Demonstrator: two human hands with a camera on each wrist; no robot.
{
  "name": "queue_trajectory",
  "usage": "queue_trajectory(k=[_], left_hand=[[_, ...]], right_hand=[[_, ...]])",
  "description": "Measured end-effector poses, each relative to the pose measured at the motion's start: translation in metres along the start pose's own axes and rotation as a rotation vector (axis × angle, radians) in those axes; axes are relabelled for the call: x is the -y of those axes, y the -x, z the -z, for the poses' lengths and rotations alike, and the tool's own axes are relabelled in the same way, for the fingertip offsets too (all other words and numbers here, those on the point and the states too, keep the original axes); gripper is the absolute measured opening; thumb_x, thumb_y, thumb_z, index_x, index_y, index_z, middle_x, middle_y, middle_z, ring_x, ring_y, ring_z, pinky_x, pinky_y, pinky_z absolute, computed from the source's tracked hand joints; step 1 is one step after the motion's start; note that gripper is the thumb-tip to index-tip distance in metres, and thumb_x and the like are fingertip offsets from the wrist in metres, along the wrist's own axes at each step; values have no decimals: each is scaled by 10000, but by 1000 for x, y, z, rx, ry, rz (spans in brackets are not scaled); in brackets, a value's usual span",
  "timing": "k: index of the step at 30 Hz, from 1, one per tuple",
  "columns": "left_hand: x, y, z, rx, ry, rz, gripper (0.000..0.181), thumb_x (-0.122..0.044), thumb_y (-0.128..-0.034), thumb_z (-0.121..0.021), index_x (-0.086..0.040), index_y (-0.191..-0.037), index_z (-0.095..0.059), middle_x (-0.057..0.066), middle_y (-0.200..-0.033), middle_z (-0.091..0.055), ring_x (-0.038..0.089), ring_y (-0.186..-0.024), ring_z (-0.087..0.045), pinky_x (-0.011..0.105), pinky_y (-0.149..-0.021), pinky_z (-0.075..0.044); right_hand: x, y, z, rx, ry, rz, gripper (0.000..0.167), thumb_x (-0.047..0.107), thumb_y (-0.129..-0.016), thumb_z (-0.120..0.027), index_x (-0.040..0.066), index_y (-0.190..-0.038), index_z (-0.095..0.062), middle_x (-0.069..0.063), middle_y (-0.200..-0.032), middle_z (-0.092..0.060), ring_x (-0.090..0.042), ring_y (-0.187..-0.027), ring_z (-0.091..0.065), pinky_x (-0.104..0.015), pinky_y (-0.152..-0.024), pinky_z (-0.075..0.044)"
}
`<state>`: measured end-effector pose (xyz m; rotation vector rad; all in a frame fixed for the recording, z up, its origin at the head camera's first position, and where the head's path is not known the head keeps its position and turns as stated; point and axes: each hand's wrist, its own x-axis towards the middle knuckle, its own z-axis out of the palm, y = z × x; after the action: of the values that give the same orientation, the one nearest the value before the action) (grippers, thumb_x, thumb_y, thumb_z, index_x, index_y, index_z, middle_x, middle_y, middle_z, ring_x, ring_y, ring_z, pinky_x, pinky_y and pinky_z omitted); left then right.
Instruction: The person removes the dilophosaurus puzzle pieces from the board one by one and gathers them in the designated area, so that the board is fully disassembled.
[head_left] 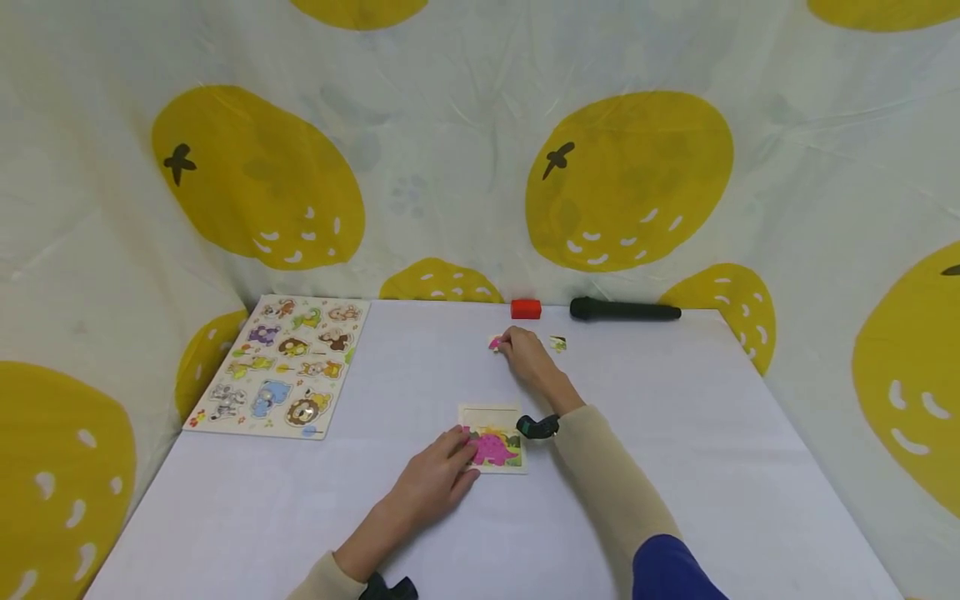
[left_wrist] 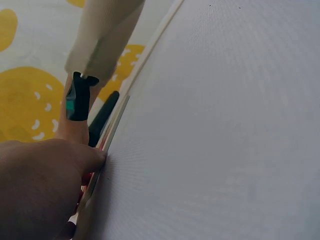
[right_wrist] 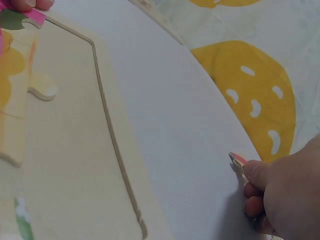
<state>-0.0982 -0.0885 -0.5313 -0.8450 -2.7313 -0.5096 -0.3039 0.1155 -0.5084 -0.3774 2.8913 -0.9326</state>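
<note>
At the back of the table, my right hand pinches a small puzzle piece with some pink on it. A second loose puzzle piece, green and yellow, lies just right of that hand. Nearer to me is a wooden puzzle board with a pink dinosaur picture partly filled in; bare wood shows along its far part. My left hand rests on the board's left side, fingers extended over the edge. From the left wrist view, a digit touches the board's thin edge.
A large animal peg puzzle lies at the left. Along the back edge are a red block and a black microphone-shaped object. A fruit-patterned cloth hangs behind the white table.
</note>
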Motion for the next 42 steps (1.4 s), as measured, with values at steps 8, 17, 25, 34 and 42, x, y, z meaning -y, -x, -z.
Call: queue_trajectory(k=[8, 17, 25, 34, 42], left_hand=[[-1, 0, 1, 6, -4, 12, 405, -327, -936, -693, -67, -1246, -703, 112, -1369, -615, 292, -1322, -572, 406, -1072, -506], [0, 0, -1, 13, -14, 12, 400, -318, -935, -694, -64, -1244, -703, 113, -1365, -615, 292, -1317, -575, 407, -1066, -511], [0, 0, 1, 2, -1, 4, 418, -327, -936, -695, -55, -1254, -697, 116, -1366, -617, 288, -1315, -574, 395, -1069, -508], [0, -1, -2, -8, -2, -2, 412, -322, -936, -696, -57, -1250, -700, 117, -1367, -615, 286, -1313, -574, 394, -1075, -504], [1, 0, -1, -45, -6, -29, 408, -305, -916, -720, -43, -1228, -708, 133, -1333, -629, 298, -1279, -598, 399, -1055, -518]], right_hand=[[3, -5, 0, 16, 53, -38, 221, 167, -1014, -591, 28, -1184, -597, -123, -1093, -647, -257, -998, -596, -382, -985, -551], [5, -3, -5, -22, 99, -38, 266, 227, -1003, -610, -2, -1138, -624, -148, -1070, -633, -273, -968, -590, -404, -933, -544], [8, -1, -9, -63, 103, -51, 288, 239, -990, -635, -16, -1124, -640, -152, -1058, -625, -275, -948, -590, -409, -921, -556], [5, -2, -9, -65, 87, -53, 316, 258, -987, -639, -20, -1138, -634, -157, -1075, -624, -281, -957, -591, -416, -932, -555], [6, 10, -3, -64, 66, -53, 380, 323, -987, -636, 14, -1208, -620, -137, -1141, -619, -278, -1012, -600, -418, -968, -552]])
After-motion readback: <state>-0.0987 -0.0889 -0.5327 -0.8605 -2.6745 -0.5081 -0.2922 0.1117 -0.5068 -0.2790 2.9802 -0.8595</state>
